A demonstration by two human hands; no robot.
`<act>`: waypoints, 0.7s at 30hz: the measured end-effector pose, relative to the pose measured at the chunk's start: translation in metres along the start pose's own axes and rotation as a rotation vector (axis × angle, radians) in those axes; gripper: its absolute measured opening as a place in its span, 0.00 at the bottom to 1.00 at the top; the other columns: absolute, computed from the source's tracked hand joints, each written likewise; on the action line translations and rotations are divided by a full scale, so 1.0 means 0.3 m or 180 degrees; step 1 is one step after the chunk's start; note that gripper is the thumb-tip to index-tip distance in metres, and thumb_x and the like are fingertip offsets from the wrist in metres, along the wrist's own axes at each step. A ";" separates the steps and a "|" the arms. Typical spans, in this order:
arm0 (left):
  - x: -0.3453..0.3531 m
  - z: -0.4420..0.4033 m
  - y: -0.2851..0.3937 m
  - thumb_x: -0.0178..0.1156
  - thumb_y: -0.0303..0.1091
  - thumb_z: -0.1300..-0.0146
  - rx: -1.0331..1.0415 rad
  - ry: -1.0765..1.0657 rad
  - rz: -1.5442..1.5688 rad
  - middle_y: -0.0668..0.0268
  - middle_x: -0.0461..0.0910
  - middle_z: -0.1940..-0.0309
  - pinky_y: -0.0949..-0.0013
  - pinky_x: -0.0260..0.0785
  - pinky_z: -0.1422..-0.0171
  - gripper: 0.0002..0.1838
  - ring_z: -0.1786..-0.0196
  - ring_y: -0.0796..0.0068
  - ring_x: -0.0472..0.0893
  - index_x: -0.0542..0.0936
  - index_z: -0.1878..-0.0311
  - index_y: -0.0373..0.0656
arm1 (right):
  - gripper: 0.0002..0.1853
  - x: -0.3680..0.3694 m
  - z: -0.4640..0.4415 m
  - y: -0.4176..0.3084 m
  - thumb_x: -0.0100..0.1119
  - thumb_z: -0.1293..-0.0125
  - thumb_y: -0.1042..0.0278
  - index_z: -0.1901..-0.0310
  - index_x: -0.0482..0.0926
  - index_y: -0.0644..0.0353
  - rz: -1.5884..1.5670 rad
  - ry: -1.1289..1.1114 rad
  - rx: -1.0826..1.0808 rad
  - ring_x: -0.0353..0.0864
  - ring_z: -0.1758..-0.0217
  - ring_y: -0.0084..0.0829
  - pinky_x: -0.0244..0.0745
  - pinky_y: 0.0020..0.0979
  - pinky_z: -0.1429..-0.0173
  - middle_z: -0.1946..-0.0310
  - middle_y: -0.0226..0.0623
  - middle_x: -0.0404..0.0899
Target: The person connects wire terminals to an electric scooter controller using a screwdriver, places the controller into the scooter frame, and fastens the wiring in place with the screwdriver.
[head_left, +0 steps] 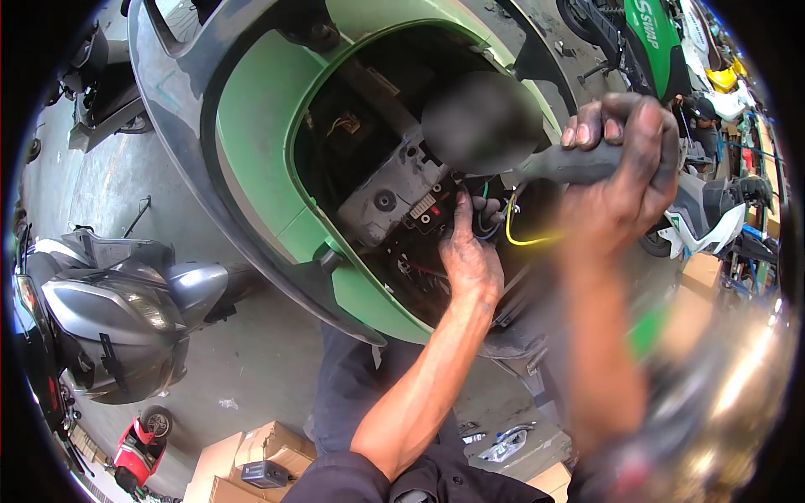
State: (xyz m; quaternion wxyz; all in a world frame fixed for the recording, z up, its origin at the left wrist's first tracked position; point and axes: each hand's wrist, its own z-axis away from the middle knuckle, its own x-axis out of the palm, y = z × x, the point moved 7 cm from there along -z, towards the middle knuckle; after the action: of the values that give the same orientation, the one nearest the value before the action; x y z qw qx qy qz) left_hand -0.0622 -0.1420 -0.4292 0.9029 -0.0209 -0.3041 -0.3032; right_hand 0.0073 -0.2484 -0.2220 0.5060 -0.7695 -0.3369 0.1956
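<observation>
My right hand is wrapped round the dark handle of what looks like a rubber mallet. Its round dark head, blurred, hangs over the opening of a green scooter body and hides part of the inside. My left hand reaches into that opening, thumb and fingers closed near green and blue wires; what they hold is hidden. Beside its thumb lies a grey metal plate with a connector block. A yellow wire loops out to the right of my left hand.
A silver-grey scooter stands at left, a red vehicle below it. Cardboard boxes carry a small black device. More motorbikes, one with green bodywork, line the right. A blurred shiny object fills the lower right.
</observation>
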 end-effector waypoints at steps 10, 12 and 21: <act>0.023 0.004 0.006 0.66 0.37 0.30 -0.0133 0.0157 0.0072 0.68 0.83 0.63 0.71 0.76 0.55 0.11 0.61 0.76 0.83 0.82 0.53 0.40 | 0.17 0.076 0.089 -0.200 0.56 0.37 0.71 0.47 0.75 0.63 0.2920 -0.3689 -0.0546 0.79 0.45 0.51 0.78 0.47 0.44 0.45 0.53 0.75; 0.021 0.002 -0.002 0.66 0.38 0.30 -0.0212 0.0182 0.0113 0.69 0.83 0.63 0.71 0.76 0.55 0.11 0.61 0.77 0.82 0.82 0.53 0.41 | 0.18 0.068 0.082 -0.205 0.56 0.37 0.72 0.45 0.75 0.64 0.3325 -0.3874 -0.0426 0.81 0.45 0.51 0.79 0.46 0.44 0.44 0.51 0.76; 0.020 0.005 -0.039 0.65 0.41 0.29 -0.0693 0.0060 0.0590 0.69 0.82 0.63 0.71 0.76 0.51 0.12 0.60 0.76 0.81 0.81 0.54 0.42 | 0.22 0.123 0.032 -0.195 0.65 0.38 0.68 0.42 0.76 0.61 0.4253 -0.4248 -0.0019 0.83 0.48 0.48 0.80 0.43 0.48 0.48 0.46 0.80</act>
State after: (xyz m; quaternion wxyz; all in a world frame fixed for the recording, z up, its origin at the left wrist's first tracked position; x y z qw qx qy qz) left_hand -0.0658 -0.1542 -0.4264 0.9222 -0.1439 -0.2578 -0.2498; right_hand 0.0080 -0.2004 -0.1713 -0.0102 -0.5336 -0.0467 0.8444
